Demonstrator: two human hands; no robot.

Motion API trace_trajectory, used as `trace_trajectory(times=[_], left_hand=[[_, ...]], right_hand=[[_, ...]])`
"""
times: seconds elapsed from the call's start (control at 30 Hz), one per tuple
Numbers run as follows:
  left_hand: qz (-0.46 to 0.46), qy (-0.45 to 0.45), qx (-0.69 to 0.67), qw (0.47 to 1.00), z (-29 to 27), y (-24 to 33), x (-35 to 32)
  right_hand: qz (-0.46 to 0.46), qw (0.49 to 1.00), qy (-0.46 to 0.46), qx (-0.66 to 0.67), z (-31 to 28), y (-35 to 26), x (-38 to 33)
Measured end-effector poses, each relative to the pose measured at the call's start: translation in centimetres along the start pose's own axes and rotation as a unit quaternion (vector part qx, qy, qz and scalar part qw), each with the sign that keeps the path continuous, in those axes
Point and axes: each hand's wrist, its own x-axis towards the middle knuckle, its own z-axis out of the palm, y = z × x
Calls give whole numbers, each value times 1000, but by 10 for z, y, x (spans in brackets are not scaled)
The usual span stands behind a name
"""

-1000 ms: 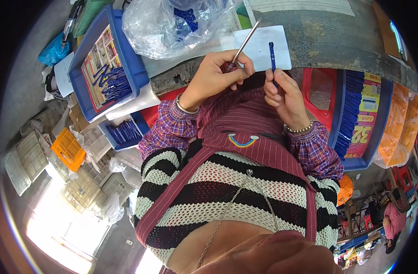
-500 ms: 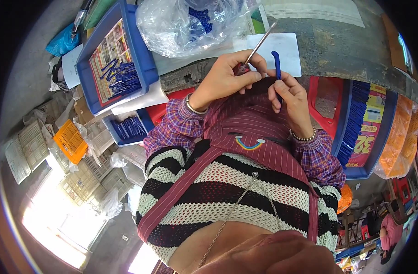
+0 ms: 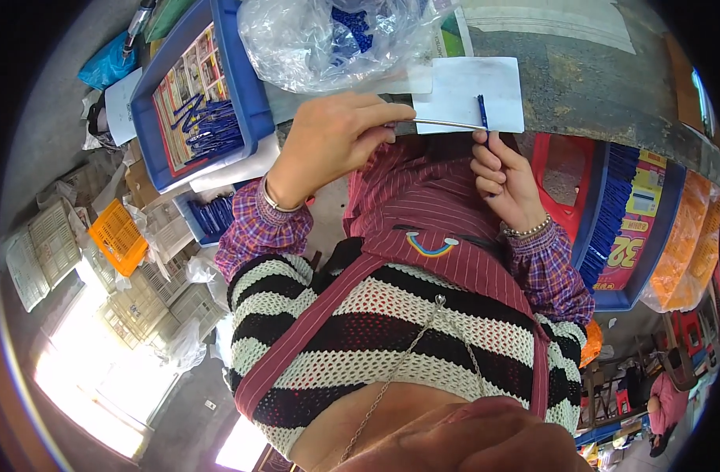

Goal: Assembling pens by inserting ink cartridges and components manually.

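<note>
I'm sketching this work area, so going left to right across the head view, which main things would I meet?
Orange basket, newspaper-lined blue tray, left hand, metal shaft of the tool it holds, right hand, second blue tray, orange bagged items.

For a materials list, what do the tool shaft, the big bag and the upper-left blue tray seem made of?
Tool shaft: probably smooth steel, given its silvery glint. Bag: shiny plastic film, apparently, being transparent and crinkled. Blue tray: likely moulded plastic, satin, evenly coloured.
</note>
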Motion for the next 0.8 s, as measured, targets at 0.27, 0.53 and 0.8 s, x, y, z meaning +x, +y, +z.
trace_trajectory(times=[0.27, 0.53, 0.8], left_hand=[[-15, 10, 19, 1000, -2, 2, 3], [21, -14, 57, 998, -8, 6, 9], [51, -44, 142, 988, -17, 25, 18]], right_hand=[[-23, 998, 32, -43, -2, 0, -1], [-70, 982, 99, -148, 6, 2, -2], [-79, 976, 119, -167, 6, 5, 0]])
